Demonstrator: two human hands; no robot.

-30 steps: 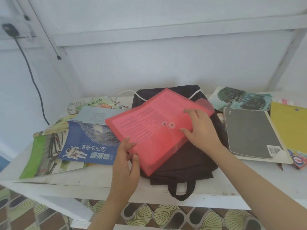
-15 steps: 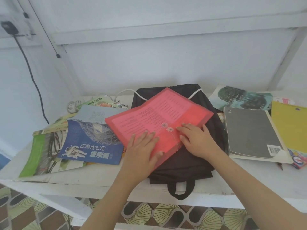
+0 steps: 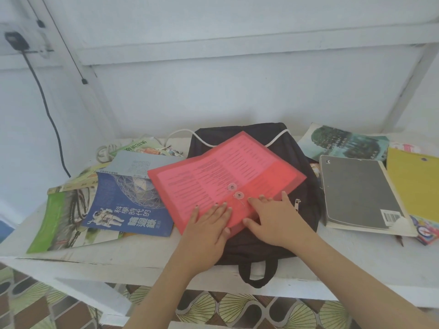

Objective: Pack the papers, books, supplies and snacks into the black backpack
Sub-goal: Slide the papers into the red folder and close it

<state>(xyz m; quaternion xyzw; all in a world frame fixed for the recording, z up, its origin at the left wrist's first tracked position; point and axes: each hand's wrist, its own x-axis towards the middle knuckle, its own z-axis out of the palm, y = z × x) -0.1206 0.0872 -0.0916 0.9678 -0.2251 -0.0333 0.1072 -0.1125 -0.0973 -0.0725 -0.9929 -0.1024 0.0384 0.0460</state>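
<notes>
A black backpack point(image 3: 306, 205) lies flat on the white table, its loop handle hanging over the front edge. On top of it lies a red translucent string-tie folder point(image 3: 223, 172) with printed paper inside. My left hand point(image 3: 209, 224) rests flat on the folder's near corner with straight fingers. My right hand point(image 3: 275, 217) lies beside it on the folder's near edge, just below the two string buttons, fingers spread. A blue book with an astronaut point(image 3: 126, 205) lies to the left, a grey notebook point(image 3: 358, 193) and a yellow folder point(image 3: 415, 181) to the right.
Green magazines point(image 3: 59, 219) and more books are stacked at the left with a coiled white cable point(image 3: 107, 153). A teal landscape book point(image 3: 344, 143) lies at the back right, a small colourful box point(image 3: 427, 231) at the right edge. A black cord hangs on the left wall.
The folder has been laid down flat on the backpack. My left hand went from gripping its near corner to resting flat on it. My right hand slid down toward the near edge.
</notes>
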